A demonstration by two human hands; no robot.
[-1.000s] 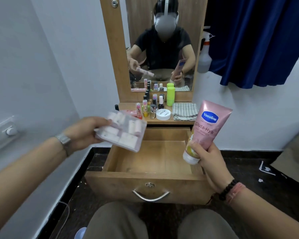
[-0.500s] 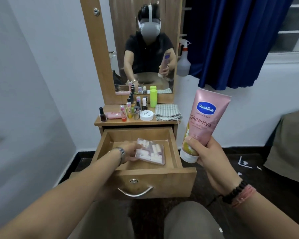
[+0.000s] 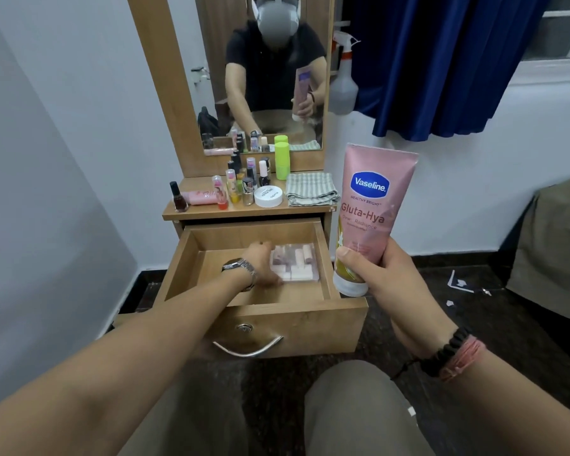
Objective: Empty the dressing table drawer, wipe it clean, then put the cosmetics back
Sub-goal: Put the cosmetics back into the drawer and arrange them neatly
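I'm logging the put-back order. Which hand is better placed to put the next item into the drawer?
The right hand, probably: it already holds the pink lotion tube upright beside the open drawer. The left hand is inside the drawer, at the clear packet.

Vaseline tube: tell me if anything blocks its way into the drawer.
Partly. The tube is held upright in the right hand, just outside the drawer's right wall. The nearest floor there holds the clear case, with the left hand on it. The drawer's left and front floor looks free.
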